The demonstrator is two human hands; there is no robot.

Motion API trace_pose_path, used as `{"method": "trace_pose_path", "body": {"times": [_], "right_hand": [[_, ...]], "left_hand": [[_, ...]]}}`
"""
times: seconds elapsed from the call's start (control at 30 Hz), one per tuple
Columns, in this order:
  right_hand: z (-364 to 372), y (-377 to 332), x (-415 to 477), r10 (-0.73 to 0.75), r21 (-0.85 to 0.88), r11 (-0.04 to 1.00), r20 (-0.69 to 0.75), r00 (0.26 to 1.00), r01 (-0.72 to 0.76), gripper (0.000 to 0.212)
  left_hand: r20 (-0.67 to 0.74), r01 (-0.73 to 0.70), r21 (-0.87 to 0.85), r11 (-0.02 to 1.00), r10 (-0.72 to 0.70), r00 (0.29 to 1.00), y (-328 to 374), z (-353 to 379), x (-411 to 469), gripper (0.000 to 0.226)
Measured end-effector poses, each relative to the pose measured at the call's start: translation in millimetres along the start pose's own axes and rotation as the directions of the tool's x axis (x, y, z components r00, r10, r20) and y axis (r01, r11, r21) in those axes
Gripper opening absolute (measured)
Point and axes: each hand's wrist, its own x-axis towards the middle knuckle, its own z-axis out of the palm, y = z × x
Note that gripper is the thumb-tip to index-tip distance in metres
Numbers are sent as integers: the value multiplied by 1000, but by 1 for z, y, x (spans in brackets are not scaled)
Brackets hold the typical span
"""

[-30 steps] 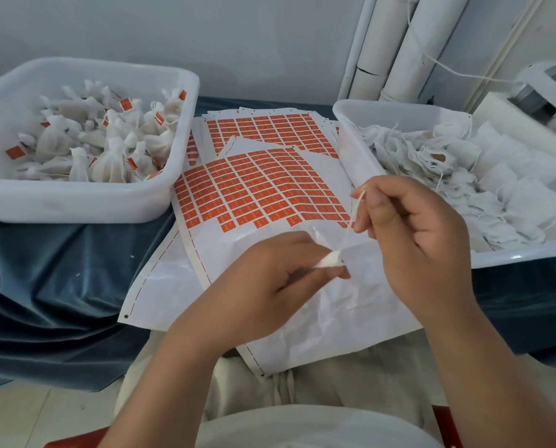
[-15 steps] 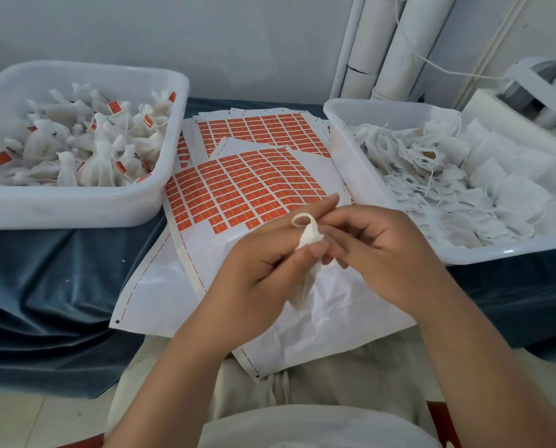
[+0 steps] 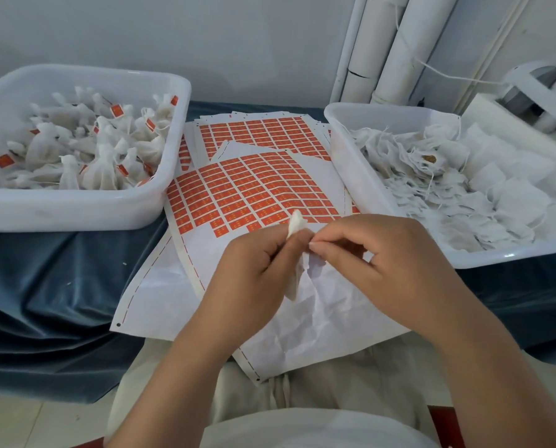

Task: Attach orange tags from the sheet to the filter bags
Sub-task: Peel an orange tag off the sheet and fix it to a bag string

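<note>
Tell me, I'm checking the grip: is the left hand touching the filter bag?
Touching. The head view shows the left hand pinching the filter bag at its neck, the bag's top poking out above the fingers.

No text can be read
Orange tags (image 3: 254, 189) on the sheet (image 3: 318, 318) at frame centre carry tiny pale marks, too small to read.
</note>
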Motion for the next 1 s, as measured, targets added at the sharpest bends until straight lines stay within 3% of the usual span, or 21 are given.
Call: {"method": "trace_pose_path", "body": {"times": [0.13,0.33,0.47,0.57,0.67,0.8,0.9,1.0], "right_hand": [[-7,1,-1,-57,-77,996,-62,996,52,23],[-6,5,-2,-145,33,989,81,986,143,16],[-3,10,-1,12,296,952,217,976,-78,12],[1,16,2,70,524,796,417,906,-303,11],[7,20,3,29,661,640,490,872,-392,7],[11,18,3,-47,729,654,304,952,-201,8],[15,15,4,-52,741,669,136,989,-67,9],[19,13,2,-66,616,784,-39,997,76,13]], "left_hand": [[259,-26,115,993,-5,966,-5,-4,0,39],[524,-17,71,997,-23,851,0,-9,-6,35],[605,2,-8,1000,3,797,0,-9,-6,49],[686,25,-41,999,10,728,-3,-12,-6,53],[736,88,-139,986,43,676,-6,-15,-4,47],[698,183,-339,923,117,706,-8,-17,3,49],[613,199,-477,856,162,774,-12,-16,3,55],[496,149,-517,843,153,854,-18,-13,0,56]]}}
